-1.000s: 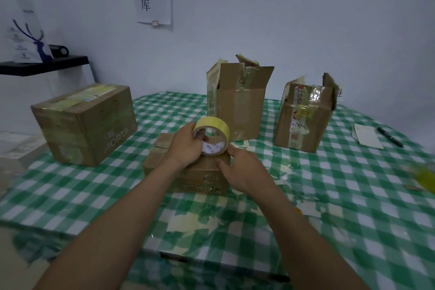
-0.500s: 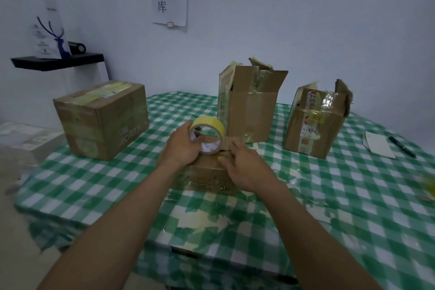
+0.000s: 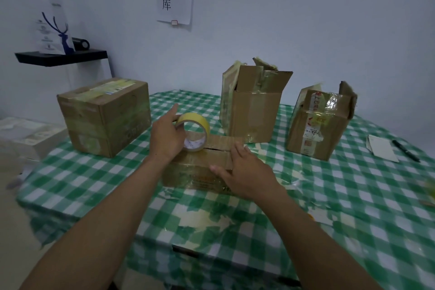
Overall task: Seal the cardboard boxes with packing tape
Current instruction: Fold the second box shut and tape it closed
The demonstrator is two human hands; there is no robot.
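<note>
Tape roll [image 3: 196, 120] stands on flat box [image 3: 200, 173], sealed box [image 3: 103, 115] left, open box [image 3: 255, 113] behind.

The left hand [image 3: 166, 139] gripped the yellow tape roll [image 3: 195, 118], which stood on edge on the low box [image 3: 200, 173] near the middle of the worktop [image 3: 329, 195]. The right hand [image 3: 247, 172] lay flat, fingers straight, on that box's right end. A taped box [image 3: 103, 117] sat by the left edge. Two open-flapped boxes, a tall one [image 3: 254, 110] and a labelled one [image 3: 317, 125], stood toward the rear edge. A paper [image 3: 381, 150] and a pen [image 3: 406, 150] lay near the right edge.
</note>
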